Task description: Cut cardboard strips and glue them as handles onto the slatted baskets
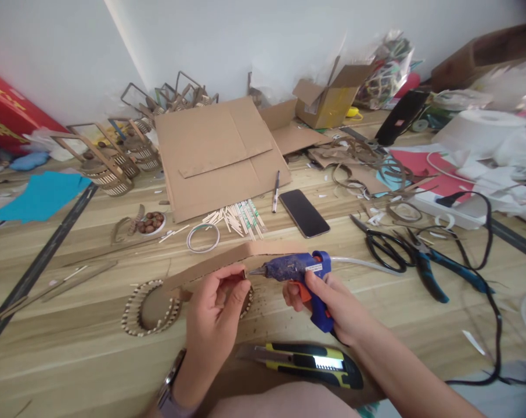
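Note:
My right hand is wrapped round the handle of a blue hot glue gun with an orange trigger. Its nozzle points left and meets a small brown strip pinched between the thumb and fingers of my left hand. Partly hidden behind that hand is a round piece edged with short sticks; whether the strip joins it, I cannot tell. A similar stick-edged ring with a brown base lies left of my left hand. Closest to my body is a yellow and black utility knife.
Cardboard sheets lie behind, with cut sticks, a phone and a pen before them. Scissors, pliers and a black cable occupy the right. Small handled baskets stand back left.

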A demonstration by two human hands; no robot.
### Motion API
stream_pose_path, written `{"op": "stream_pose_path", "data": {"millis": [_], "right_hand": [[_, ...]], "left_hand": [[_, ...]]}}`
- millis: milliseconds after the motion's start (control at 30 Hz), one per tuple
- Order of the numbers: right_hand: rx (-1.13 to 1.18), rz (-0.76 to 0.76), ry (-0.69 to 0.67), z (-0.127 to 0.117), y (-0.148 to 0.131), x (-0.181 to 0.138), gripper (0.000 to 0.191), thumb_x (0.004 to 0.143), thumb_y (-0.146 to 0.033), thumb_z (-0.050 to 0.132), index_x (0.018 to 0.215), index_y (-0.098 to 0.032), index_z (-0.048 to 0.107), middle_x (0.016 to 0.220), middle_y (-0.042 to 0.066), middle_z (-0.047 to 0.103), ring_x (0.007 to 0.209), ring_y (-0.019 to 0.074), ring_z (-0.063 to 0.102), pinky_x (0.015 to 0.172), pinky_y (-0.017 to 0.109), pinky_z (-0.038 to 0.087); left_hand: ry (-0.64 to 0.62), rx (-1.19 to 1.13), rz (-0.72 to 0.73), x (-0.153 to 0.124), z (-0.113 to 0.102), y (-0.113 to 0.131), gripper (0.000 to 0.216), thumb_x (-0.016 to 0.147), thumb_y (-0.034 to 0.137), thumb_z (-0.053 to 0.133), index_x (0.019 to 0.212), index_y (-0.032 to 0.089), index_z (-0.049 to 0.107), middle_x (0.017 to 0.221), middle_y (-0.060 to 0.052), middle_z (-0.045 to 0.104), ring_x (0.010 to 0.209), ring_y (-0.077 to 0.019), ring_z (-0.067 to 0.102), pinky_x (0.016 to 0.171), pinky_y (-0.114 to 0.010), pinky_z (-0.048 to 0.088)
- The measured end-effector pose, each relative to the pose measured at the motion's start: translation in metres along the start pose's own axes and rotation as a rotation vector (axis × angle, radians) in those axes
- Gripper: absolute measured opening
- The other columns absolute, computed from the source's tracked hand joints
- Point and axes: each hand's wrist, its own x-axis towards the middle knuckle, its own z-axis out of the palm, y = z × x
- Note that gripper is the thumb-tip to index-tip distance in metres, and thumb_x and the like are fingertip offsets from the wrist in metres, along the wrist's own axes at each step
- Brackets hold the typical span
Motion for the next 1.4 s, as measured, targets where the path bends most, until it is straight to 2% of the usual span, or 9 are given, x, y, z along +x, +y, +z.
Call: {"op": "stream_pose_path", "data": {"millis": [633,1000,1400], "right_hand": [[-0.027,-0.037,0.045,0.0054,0.0004,0.0038,0.052,0.072,-0.069,0.068,0.062,-0.019,0.056,0.054,-0.001,0.052,0.059,0.0147,0.051,0.060,0.028,0.040],[-0.053,-0.044,0.058,0.0039,0.0039,0.0043,0.054,0.073,-0.069,0.067,0.059,-0.020,0.052,0.051,-0.002,0.048,0.053,0.0125,0.045,0.056,0.028,0.035],[-0.092,-0.070,0.050,0.0029,0.0077,0.0040,0.054,0.077,-0.069,0.064,0.057,-0.021,0.050,0.048,-0.003,0.046,0.053,0.0128,0.042,0.055,0.029,0.031]], "left_hand": [[-0.013,-0.022,-0.011,0.0000,-0.0009,-0.0002,0.013,0.081,0.016,0.068,0.092,0.021,0.069,0.088,0.001,0.076,0.080,-0.0093,0.073,0.074,-0.011,0.057],[0.011,-0.022,-0.028,0.0003,0.0013,0.0020,0.010,0.080,0.019,0.067,0.090,0.018,0.068,0.086,-0.003,0.075,0.078,-0.0142,0.073,0.071,-0.019,0.060],[0.008,-0.056,-0.022,0.0007,0.0008,0.0015,0.011,0.079,0.017,0.069,0.090,0.020,0.068,0.086,0.000,0.075,0.078,-0.0106,0.073,0.070,-0.013,0.057]]}}
